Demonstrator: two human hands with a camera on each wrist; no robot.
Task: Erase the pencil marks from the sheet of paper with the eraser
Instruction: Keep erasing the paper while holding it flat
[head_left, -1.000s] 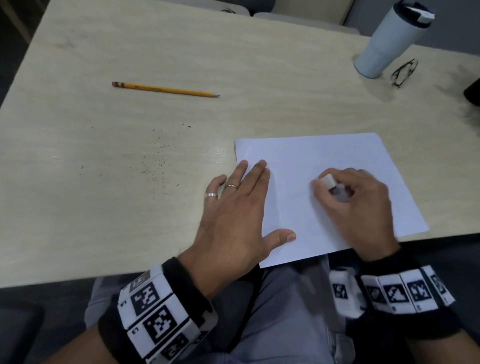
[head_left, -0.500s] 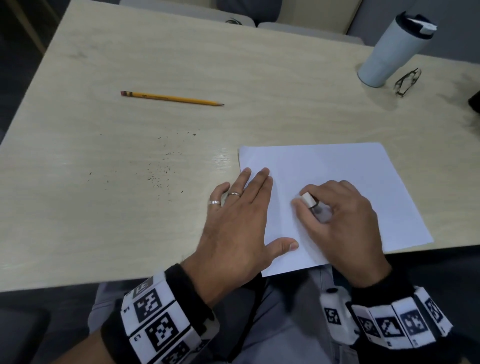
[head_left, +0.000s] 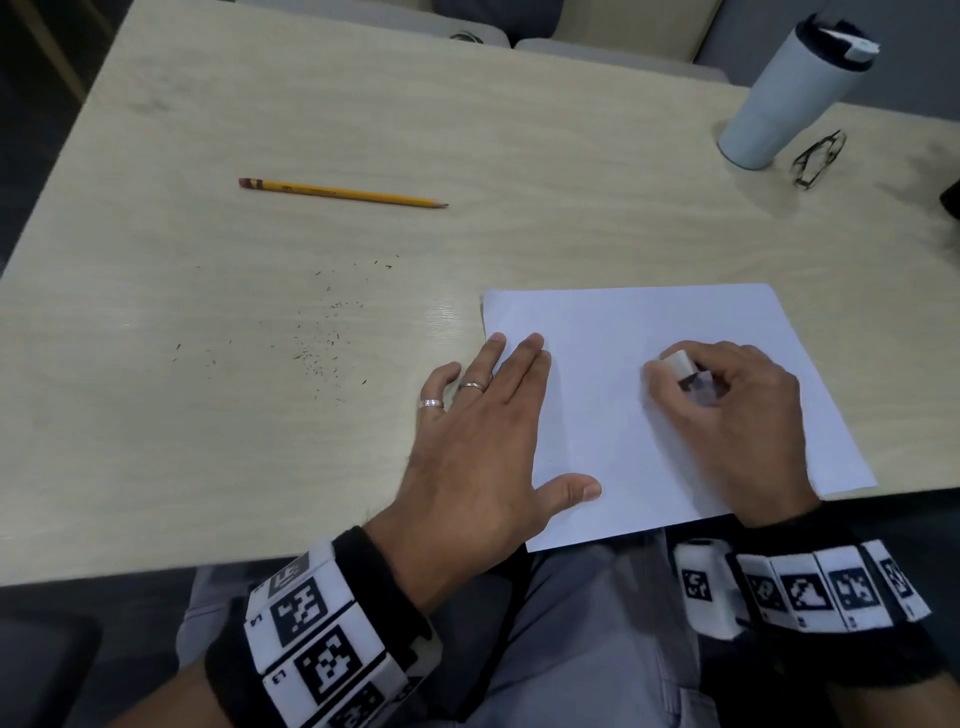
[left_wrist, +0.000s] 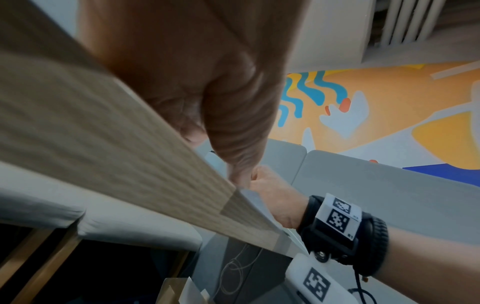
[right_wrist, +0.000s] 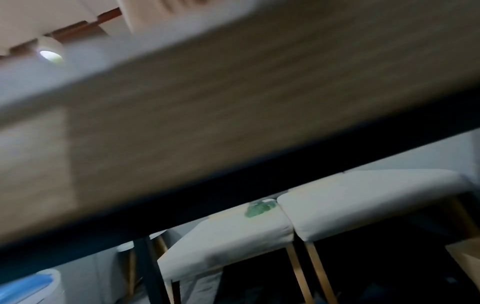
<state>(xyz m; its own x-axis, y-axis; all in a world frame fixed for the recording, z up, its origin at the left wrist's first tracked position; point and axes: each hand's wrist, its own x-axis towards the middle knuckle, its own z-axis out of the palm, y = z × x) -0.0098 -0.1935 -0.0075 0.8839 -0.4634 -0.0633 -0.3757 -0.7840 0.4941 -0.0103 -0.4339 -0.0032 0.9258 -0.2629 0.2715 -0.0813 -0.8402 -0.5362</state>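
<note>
A white sheet of paper (head_left: 623, 332) lies at the table's near edge, its near corner hanging over. My left hand (head_left: 483, 431) lies flat with straight fingers on the sheet's left edge, thumb spread on the paper. My right hand (head_left: 727, 410) curls round a white eraser (head_left: 678, 362) with a dark sleeve and presses it on the middle of the sheet. I can make out no pencil marks on the paper. In the left wrist view my left palm (left_wrist: 207, 82) rests on the table edge; the right wrist view shows only the blurred table underside (right_wrist: 233, 113).
A yellow pencil (head_left: 343, 193) lies at the far left of the wooden table (head_left: 260, 467). Dark eraser crumbs (head_left: 322, 338) are scattered left of the sheet. A white tumbler (head_left: 789, 88) and folded glasses (head_left: 818, 158) stand at the far right.
My right hand with the eraser slid left across the sheet, then back to the right. The left hand stayed pressed on the paper's edge.
</note>
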